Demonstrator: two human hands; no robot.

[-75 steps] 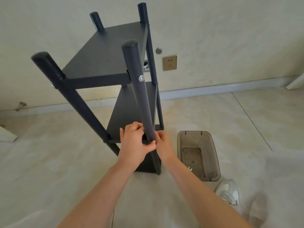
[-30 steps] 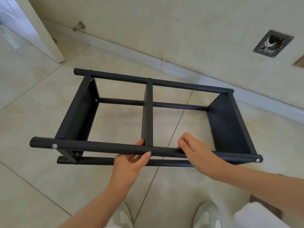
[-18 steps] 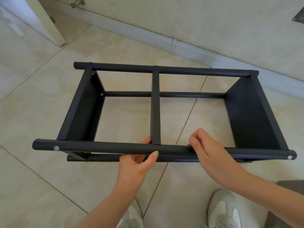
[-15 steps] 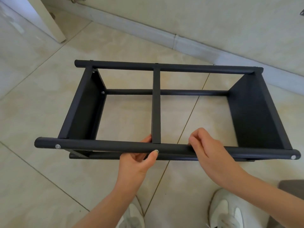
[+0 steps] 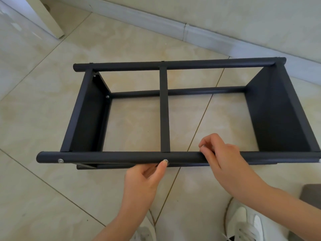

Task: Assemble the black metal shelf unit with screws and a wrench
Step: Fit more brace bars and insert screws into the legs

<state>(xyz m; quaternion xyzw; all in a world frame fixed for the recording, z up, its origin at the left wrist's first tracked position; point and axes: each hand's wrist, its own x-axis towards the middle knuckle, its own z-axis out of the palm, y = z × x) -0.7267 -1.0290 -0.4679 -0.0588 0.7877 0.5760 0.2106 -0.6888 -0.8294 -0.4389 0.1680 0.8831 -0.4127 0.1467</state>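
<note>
Black shelf unit (image 5: pixel 164 108) lay on side on tiled floor (image 5: pixel 43 101), near wall. Left hand (image 5: pixel 144 176) gripped near pole (image 5: pixel 112 157) from below, thumb in front; right hand (image 5: pixel 220 153) curled over same pole.

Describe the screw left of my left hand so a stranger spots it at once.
The black shelf unit lies on its side on the tiled floor. Follow its nearest pole to the left end. The screw head there faces outward, unlike the inner screw on the left panel.
</note>
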